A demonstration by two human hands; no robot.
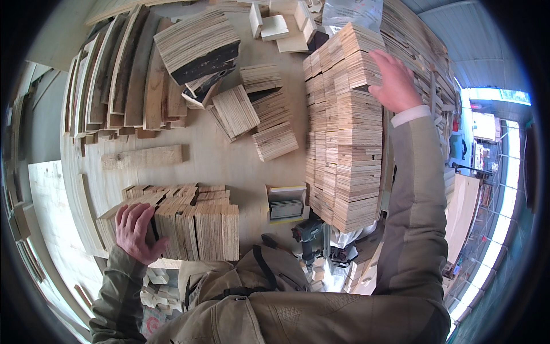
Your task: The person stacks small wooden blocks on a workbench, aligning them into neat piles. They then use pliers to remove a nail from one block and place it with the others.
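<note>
My left hand lies on the left part of a row of plywood blocks at the near left of the bench. Its fingers are bent over the tops, and the thumb is spread away from them. At the right, my right hand reaches to the far end of a long, high stack of plywood blocks. Fingers and thumb are apart there, touching the stack's right side. Part of what the right fingertips touch is hidden. Neither hand is seen lifting a block.
Loose block bundles lie mid-bench, with a larger dark-sided bundle behind. Boards lean at the far left; a short wooden strip lies before them. A nail gun and a box of metal strips are near my body.
</note>
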